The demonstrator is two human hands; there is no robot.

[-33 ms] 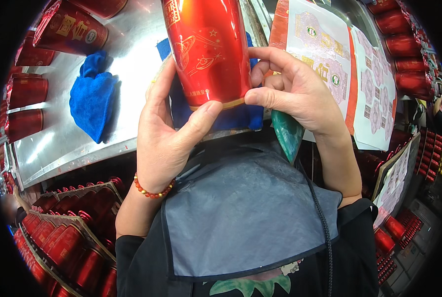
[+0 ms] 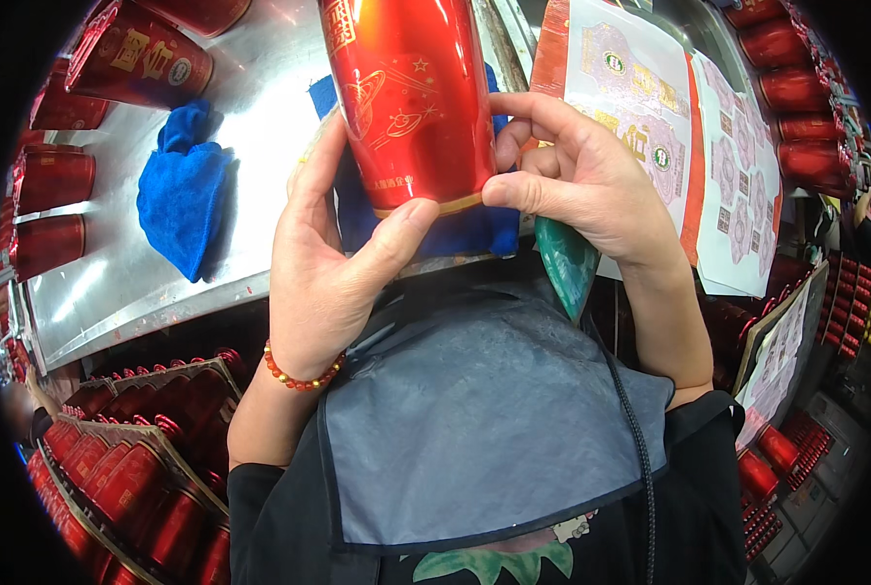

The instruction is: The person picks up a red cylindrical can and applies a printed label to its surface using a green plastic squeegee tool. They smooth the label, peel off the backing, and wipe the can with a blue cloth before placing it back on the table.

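Note:
A glossy red bottle (image 2: 421, 107) with gold line drawings and a gold-coloured rim at its near end is held between my two hands. Its far end runs out of the picture. My left hand (image 2: 333, 258) wraps the left side, thumb at the near rim. On the other side, the thumb and forefinger of my right hand (image 2: 591, 185) grip it by the rim. Beneath the bottle a folded blue cloth (image 2: 474, 234) lies on the metal table (image 2: 270, 127). A green pointed piece (image 2: 564, 258) sits below my right hand, partly covered by it.
Sheets of printed decals (image 2: 640, 58) lie to the right, with another sheet (image 2: 733, 195) beside them. A bunched blue cloth (image 2: 184, 200) and several red bottles (image 2: 143, 63) are on the left. Racks of red bottles (image 2: 128, 487) stand at lower left, more (image 2: 811, 166) at far right.

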